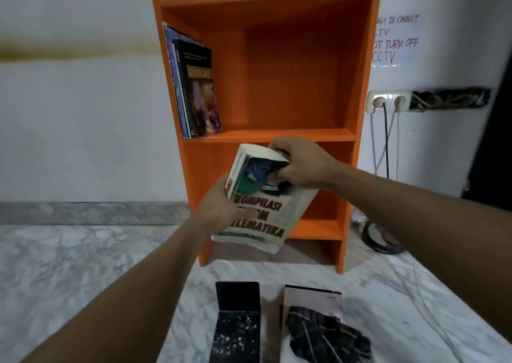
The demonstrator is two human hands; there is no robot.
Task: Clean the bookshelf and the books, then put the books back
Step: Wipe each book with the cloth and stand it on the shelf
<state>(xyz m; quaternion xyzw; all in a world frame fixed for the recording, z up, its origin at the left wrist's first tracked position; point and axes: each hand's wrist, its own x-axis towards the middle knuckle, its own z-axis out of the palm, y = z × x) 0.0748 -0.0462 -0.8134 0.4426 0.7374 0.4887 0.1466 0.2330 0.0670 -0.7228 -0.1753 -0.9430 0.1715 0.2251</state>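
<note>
I hold a thick cream paperback with red title letters tilted in front of the orange bookshelf. My left hand grips its lower left edge and spine. My right hand grips its top right corner, thumb on the cover picture. Several books lean against the left wall of the middle shelf, a dark one in front. On the floor below lie a black book and a pale book with a dark checked cloth on it.
The marble floor spreads left and right. A double wall socket with plugged cables sits right of the shelf, and a coiled black cable lies by its foot. The shelf's other compartments hold nothing visible.
</note>
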